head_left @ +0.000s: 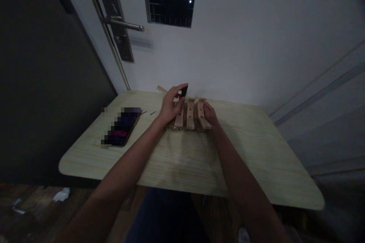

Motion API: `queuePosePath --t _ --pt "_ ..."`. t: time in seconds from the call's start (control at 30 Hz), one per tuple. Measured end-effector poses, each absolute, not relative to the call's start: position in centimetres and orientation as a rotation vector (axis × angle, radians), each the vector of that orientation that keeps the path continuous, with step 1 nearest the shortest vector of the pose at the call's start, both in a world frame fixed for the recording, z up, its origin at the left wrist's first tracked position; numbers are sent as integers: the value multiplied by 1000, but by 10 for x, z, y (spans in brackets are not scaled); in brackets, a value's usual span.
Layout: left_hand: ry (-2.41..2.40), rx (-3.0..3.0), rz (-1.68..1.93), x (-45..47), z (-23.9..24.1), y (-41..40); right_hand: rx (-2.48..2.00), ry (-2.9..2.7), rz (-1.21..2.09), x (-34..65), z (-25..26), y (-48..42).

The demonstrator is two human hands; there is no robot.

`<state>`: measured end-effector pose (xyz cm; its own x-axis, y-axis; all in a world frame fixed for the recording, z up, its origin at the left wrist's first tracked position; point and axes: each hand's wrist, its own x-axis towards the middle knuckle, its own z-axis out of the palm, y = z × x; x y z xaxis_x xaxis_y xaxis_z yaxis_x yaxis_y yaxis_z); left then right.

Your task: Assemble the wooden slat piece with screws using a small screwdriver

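My left hand (pixel 170 105) is raised over the left end of a wooden piece, pinching a small dark flat object (pixel 184 91) between thumb and fingers; its kind is unclear. Three pale wooden strips with dark holes stand side by side on a brown base (pixel 183 127): a left strip (pixel 179 120), a middle strip (pixel 190 114) and a slanted right strip (pixel 203 117). My right hand (pixel 210 113) is closed around the right end, its fingers partly hidden behind the right strip. Another light wooden strip (pixel 162 89) pokes out behind my left hand.
On the pale table (pixel 182 159), a partly pixelated phone (pixel 129 123) lies at the left. Beside it are two thin screws or nails, a left one (pixel 144 112) and a right one (pixel 153 113). A white door with a metal handle (pixel 125 25) rises behind the table.
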<state>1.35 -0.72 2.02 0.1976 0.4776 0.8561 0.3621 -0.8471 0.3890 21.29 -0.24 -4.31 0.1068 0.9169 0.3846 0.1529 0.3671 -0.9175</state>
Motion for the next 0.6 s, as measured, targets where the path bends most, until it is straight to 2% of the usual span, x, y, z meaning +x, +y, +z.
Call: queuePosePath --t 0.23,0.6 --pt "928 2251 1838 13 15 -1 -1063 -1348 768 213 -44 -1" --pt "927 2233 1760 13 13 -7 -1049 -1343 789 213 -49 3"
